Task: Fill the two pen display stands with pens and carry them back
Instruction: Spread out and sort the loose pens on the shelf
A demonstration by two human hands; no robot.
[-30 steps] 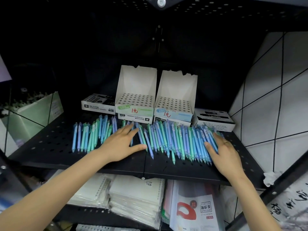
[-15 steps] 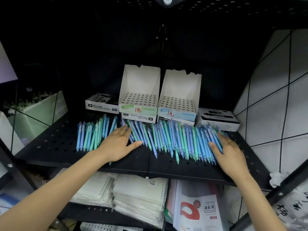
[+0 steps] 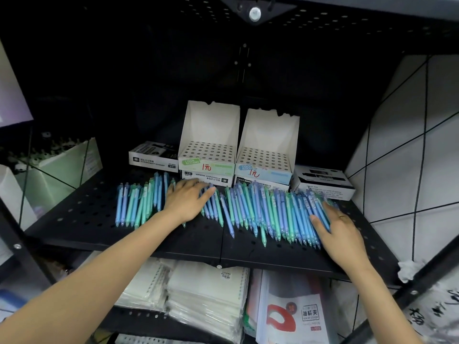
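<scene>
Pens (image 3: 250,209) in blue and green lie loose in a long row across the black perforated shelf (image 3: 82,219), their long axes running near to far with the tips pointing toward the near edge. Behind them, at the far middle of the shelf, the two pen display stands (image 3: 207,155) sit side by side on flat marker boxes (image 3: 206,175), their hole grids showing no pens at all, so the filling looks not yet begun. The left hand (image 3: 186,202) lies flat over the row left of centre, fingers straight and pointing far-right, pressing on pens rather than gripping any. The right hand (image 3: 340,232) rests at the right end of the row, its fingers spread against the outermost pens and its thumb laid across their barrels; it does not appear closed round one. The left hand is just in front of the left stand, while the right hand sits well right of the right stand. Since the pens lie flat and the holes open upward, any pen taken would likely have to be tipped upright before it goes in.
</scene>
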